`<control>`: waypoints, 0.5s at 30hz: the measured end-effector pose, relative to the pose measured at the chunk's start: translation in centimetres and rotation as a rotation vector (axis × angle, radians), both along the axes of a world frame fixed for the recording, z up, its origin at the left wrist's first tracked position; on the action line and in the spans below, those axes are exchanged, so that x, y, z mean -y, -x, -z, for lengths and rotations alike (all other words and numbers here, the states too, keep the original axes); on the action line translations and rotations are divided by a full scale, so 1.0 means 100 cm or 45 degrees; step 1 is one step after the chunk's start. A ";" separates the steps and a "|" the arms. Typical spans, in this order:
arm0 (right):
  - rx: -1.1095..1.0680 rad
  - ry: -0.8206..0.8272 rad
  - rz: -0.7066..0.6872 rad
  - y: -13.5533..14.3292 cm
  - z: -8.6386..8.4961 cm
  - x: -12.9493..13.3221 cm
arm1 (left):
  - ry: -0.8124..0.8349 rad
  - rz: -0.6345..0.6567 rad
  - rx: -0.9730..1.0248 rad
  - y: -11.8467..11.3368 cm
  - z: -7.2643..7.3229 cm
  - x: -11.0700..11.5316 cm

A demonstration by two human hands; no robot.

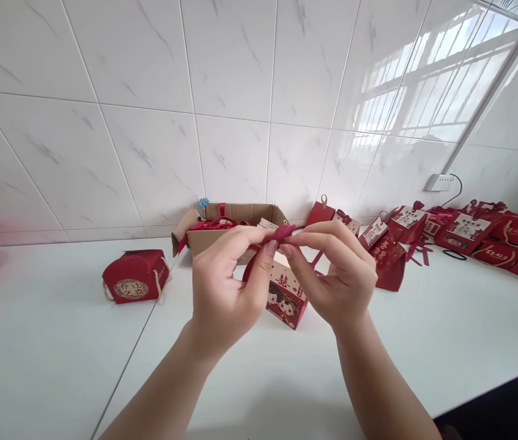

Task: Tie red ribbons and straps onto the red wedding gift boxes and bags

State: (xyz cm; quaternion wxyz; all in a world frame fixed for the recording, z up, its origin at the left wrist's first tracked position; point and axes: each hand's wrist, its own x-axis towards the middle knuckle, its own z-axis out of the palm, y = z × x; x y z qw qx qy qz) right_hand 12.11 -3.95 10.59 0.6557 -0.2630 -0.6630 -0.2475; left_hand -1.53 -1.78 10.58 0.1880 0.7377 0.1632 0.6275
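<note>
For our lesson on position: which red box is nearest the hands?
The box with two cartoon figures, seen between the left hand and right hand; other red boxes are farther off, left or right.

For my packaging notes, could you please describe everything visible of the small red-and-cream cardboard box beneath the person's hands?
The box looks like printed card: red sides, cream panel, dark-red characters above two cartoon figures. It appears to stand angled on the white table, partly hidden behind the left hand. Whether the dark-red cloth-like ribbon pinched above touches it is unclear.
</note>
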 end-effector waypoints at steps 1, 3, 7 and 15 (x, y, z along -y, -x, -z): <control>0.014 0.002 0.007 0.000 0.000 0.000 | -0.071 -0.053 -0.002 -0.001 0.001 0.000; 0.044 0.009 0.029 0.000 -0.001 0.000 | -0.210 -0.154 0.002 -0.002 0.002 -0.001; 0.097 0.003 0.073 0.000 -0.001 0.000 | -0.378 -0.308 0.001 -0.004 0.003 -0.001; 0.116 -0.080 0.095 -0.002 0.001 -0.002 | -0.494 -0.356 0.034 -0.010 0.004 -0.001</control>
